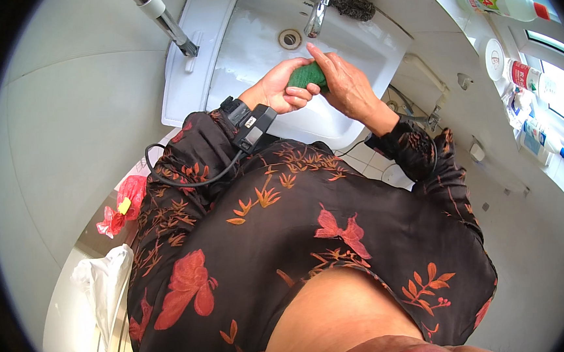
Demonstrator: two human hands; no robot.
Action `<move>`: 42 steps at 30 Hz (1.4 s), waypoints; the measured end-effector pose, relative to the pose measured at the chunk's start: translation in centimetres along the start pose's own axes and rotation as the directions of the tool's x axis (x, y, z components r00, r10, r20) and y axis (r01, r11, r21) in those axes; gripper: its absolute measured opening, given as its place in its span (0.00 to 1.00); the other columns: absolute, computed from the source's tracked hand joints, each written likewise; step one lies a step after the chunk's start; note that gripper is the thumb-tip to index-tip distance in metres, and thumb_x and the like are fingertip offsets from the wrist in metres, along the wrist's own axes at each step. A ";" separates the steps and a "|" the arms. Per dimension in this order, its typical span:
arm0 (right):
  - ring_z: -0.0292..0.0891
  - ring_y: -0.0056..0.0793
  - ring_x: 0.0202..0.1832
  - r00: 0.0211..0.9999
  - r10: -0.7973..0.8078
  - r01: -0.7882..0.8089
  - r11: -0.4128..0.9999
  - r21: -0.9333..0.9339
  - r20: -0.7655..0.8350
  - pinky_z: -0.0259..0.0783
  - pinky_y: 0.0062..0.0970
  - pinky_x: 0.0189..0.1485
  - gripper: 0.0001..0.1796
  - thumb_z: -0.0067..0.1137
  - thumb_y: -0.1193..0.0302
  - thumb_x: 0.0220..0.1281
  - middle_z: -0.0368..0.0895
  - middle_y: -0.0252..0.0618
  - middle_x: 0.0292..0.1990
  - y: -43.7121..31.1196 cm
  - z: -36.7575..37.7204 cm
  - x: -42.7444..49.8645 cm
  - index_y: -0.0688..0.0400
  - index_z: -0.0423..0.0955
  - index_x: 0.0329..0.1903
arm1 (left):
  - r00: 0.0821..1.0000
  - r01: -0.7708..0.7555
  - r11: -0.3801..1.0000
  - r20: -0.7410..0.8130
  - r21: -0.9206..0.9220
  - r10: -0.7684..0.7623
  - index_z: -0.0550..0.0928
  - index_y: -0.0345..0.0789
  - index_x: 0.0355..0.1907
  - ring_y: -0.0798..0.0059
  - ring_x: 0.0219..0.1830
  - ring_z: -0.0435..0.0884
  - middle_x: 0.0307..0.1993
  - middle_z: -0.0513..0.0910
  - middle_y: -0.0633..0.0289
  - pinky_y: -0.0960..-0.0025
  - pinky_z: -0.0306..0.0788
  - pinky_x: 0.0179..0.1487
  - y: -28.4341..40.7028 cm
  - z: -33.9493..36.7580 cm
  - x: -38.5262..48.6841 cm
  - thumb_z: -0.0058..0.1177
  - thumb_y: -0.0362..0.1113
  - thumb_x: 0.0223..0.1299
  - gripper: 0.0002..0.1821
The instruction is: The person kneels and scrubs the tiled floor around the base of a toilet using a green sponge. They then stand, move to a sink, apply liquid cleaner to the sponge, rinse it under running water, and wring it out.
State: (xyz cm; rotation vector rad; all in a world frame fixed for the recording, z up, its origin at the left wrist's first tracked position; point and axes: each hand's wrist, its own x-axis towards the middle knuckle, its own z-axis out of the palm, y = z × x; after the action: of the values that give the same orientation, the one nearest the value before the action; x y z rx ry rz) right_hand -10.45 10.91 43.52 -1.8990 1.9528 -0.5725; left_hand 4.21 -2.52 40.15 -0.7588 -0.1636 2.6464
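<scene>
A green scouring pad or cloth is squeezed between my hands above the front part of the white washbasin. My left hand curls its fingers around the pad's left and lower side. Laid over its right end is my right hand, fingers fairly straight and skin wet-looking. The right thumb and part of the pad are hidden. Just beyond my fingertips stands the chrome faucet, with no clear stream of water visible. The drain lies to the left of its spout.
A dark mesh scrubber lies behind the faucet. At the left, a metal pole meets the side ledge. A bleach bottle and other containers line the right-hand sill. A red plastic bag lies at the lower left.
</scene>
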 end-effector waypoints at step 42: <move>0.77 0.63 0.35 0.898 0.374 -0.400 0.913 0.078 0.231 0.69 0.55 0.36 0.10 0.55 0.71 0.58 0.82 0.54 0.29 -0.1 3.5 1.8 0.53 0.67 0.43 | 0.592 0.237 -0.616 0.392 0.751 0.705 0.77 0.36 0.38 0.45 0.31 0.83 0.26 0.83 0.49 0.49 0.76 0.35 -1.3 -1.6 0.9 0.55 0.30 0.53 0.09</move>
State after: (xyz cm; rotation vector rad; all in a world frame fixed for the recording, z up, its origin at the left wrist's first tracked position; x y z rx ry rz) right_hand -8.59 8.97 40.67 -1.3764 2.0246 -0.3473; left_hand 4.76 -0.99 38.61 -0.7048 2.9071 1.1258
